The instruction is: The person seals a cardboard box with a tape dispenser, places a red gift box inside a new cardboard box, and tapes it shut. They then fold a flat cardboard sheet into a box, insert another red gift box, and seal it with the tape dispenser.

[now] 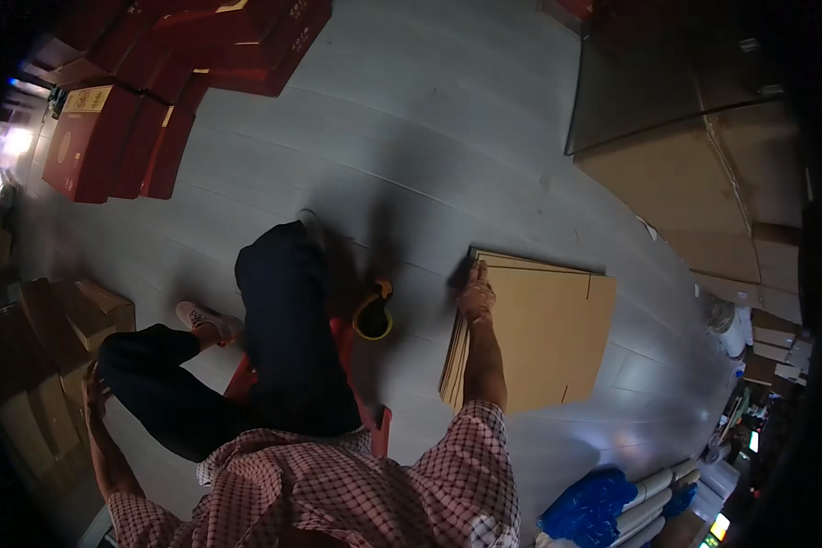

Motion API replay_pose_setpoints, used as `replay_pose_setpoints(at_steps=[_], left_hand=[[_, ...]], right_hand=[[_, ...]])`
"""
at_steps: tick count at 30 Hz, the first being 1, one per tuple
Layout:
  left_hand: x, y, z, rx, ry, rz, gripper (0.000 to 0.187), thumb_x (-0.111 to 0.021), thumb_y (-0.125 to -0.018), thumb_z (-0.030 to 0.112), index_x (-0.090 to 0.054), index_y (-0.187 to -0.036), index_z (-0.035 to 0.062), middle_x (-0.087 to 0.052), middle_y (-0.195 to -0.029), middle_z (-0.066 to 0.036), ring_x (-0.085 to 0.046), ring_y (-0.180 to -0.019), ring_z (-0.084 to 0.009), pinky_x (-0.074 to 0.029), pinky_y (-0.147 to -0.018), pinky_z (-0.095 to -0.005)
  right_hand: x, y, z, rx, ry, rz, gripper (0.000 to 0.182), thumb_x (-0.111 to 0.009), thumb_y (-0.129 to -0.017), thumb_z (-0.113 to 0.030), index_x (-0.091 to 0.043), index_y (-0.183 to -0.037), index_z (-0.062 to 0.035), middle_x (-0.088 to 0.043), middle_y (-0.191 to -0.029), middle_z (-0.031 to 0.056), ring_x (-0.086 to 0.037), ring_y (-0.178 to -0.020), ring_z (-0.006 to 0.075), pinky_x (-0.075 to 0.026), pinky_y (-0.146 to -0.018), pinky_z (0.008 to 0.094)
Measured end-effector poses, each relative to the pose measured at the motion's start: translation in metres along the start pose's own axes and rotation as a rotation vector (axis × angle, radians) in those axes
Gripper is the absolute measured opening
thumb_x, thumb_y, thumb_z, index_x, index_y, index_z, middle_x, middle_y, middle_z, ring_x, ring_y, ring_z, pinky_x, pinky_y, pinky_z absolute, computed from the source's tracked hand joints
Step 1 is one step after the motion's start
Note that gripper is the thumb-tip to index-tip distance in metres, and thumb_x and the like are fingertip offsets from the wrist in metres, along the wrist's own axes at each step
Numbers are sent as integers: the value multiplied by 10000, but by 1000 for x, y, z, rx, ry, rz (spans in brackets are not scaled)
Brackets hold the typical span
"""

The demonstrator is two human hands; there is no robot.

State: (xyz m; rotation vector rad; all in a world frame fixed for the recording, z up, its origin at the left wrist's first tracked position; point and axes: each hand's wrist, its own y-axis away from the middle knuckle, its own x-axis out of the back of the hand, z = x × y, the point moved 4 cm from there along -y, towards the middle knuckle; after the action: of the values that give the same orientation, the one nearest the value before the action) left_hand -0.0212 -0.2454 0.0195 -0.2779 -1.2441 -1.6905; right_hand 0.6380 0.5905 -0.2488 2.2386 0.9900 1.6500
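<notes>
My right hand (476,297) lies with its fingers stretched out along the near-left edge of a stack of flat brown cardboard sheets (548,338) on the floor. The sheets are slightly fanned at their left side, and the top one has short slits. At the far left, my left hand (93,391) rests against the outside of my bent left knee, fingers loosely extended and holding nothing visible. Between my legs and the stack sits a roll of tape (373,321) with an orange piece at its top, apart from both hands.
I sit on a red plastic stool (381,429). Dark red boxes (87,151) are piled at the upper left, with brown cartons (50,411) at the lower left. Large cardboard (667,183) stands at the right. A blue plastic bag (589,507) lies beside white rolls (647,502).
</notes>
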Motion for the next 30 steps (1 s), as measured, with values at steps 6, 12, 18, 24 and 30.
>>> replay_pose_setpoints(at_steps=[6,12,18,24,30], left_hand=[[-7,-12,25,42,-61,-7,824,-561,-1013,644,-329,-1656,182,-452,-1619,-159,-575,-1321,-374,-493,-1037,-545],[-5,-17,48,34,-88,-11,812,-565,-1017,630,-341,-1650,174,-459,-1615,-161,-576,-1327,-371,-489,-1050,-545],[-7,-20,57,2,-77,-13,800,-569,-1020,615,-352,-1645,166,-466,-1610,-162,-577,-1333,-367,-485,-1063,-546],[-17,-22,63,-19,-20,-15,788,-574,-1024,600,-363,-1640,157,-473,-1606,-164,-579,-1339,-363,-481,-1076,-546],[-29,-27,73,-137,167,23,752,-589,-1031,562,-398,-1621,138,-545,-1525,-146,-615,-1281,-335,-497,-1052,-528]], right_hand=[[-80,92,-24,-64,371,54,750,-803,-826,-409,-483,-1401,-48,-526,-1444,170,-647,-1217,348,-538,-899,550],[-157,218,-7,-189,-1,150,582,-754,-900,-467,-569,-1293,-80,-607,-1276,146,-651,-1157,377,-474,-865,639],[-201,248,33,-909,-982,174,540,-749,-903,-475,-618,-1242,-75,-677,-1147,108,-670,-1065,342,-459,-863,623],[-181,270,35,-821,-1115,149,480,-761,-892,-399,-645,-1207,-56,-685,-1099,89,-659,-1023,297,-470,-847,561],[-118,279,44,-645,-1049,214,421,-773,-882,-324,-671,-1172,-37,-692,-1050,70,-648,-981,251,-481,-831,499]])
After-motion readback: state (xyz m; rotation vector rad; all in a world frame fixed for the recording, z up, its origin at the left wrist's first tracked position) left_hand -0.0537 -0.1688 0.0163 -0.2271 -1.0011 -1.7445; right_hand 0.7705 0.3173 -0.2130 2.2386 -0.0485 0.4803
